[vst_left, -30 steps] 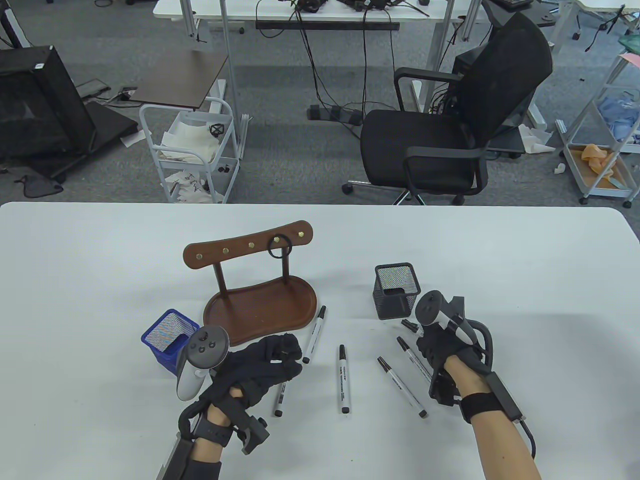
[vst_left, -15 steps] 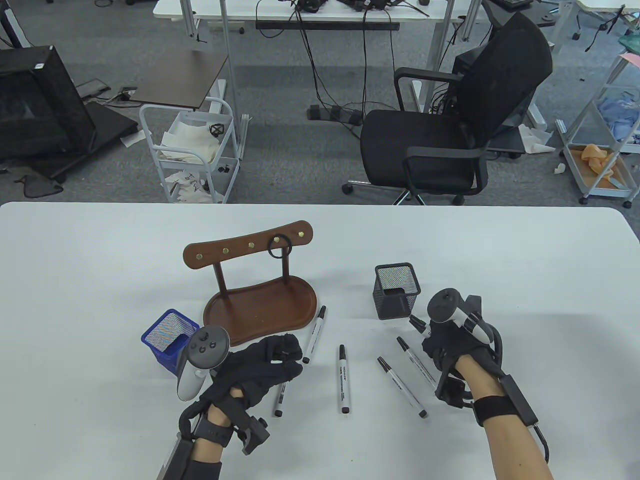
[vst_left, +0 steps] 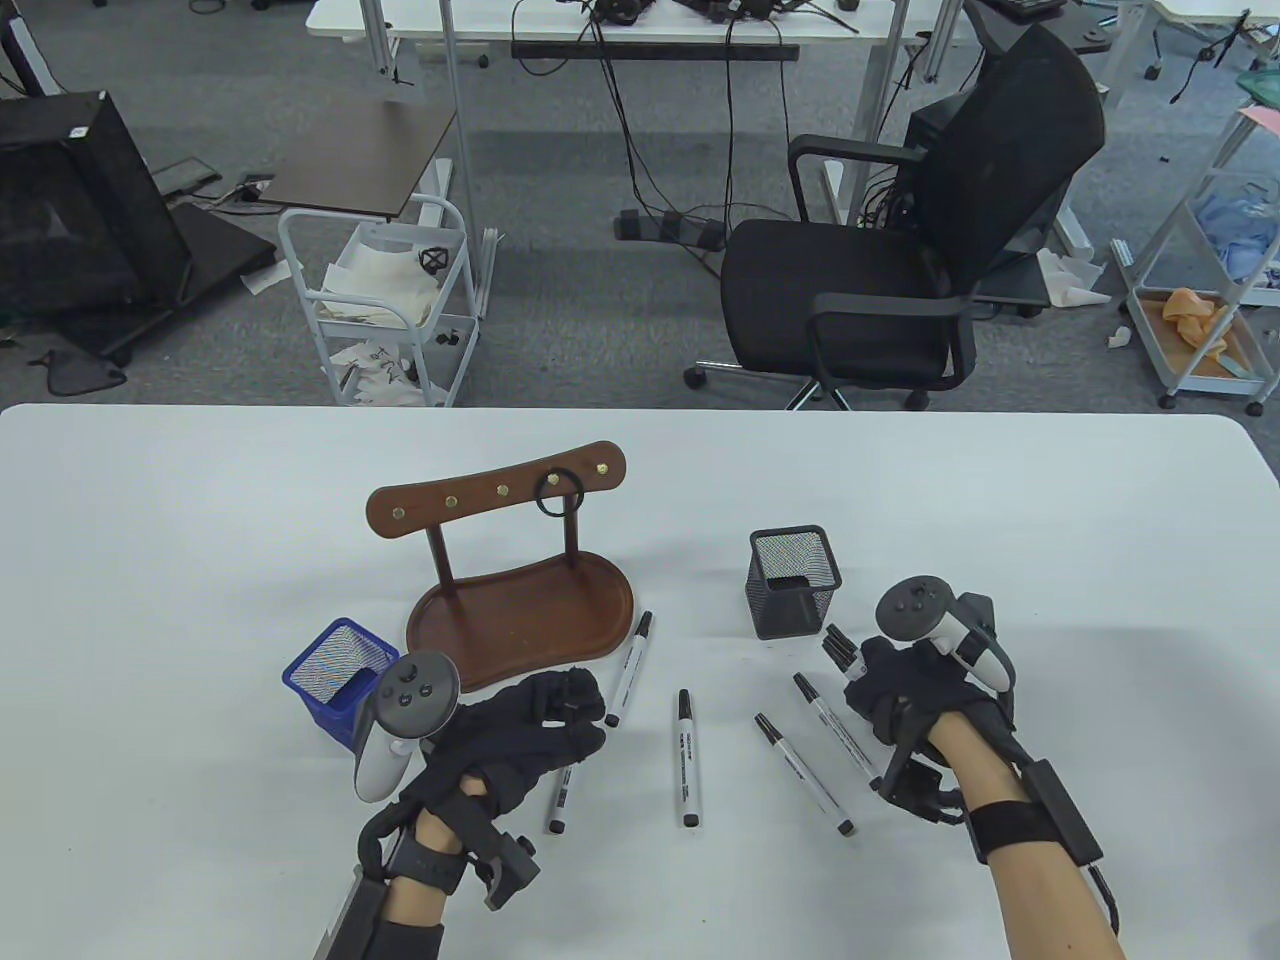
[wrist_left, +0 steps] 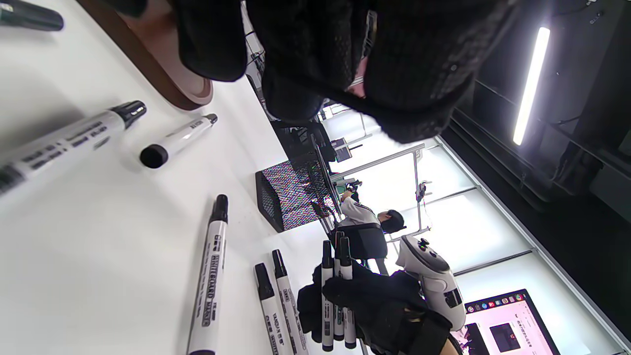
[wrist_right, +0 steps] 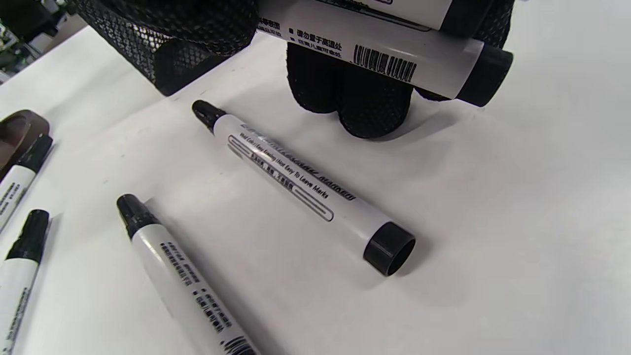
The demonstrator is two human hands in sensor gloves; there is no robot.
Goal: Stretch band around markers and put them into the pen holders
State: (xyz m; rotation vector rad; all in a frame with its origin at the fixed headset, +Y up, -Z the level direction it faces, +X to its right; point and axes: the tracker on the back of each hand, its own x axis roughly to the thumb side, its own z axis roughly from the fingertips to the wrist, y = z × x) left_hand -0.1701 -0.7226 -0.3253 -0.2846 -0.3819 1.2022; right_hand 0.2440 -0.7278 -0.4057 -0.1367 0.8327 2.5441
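Right hand (vst_left: 905,690) grasps a marker bundle (wrist_left: 335,296); left hand (vst_left: 520,735) clenched, contents hidden. Align caps before fetching the band (vst_left: 556,494).

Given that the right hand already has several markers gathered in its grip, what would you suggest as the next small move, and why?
Probably the left hand should reach up to the black band hanging on the wooden stand. The right hand grips a bundle of markers with no band visible around them, both pen holders look empty, and more markers lie loose on the table.
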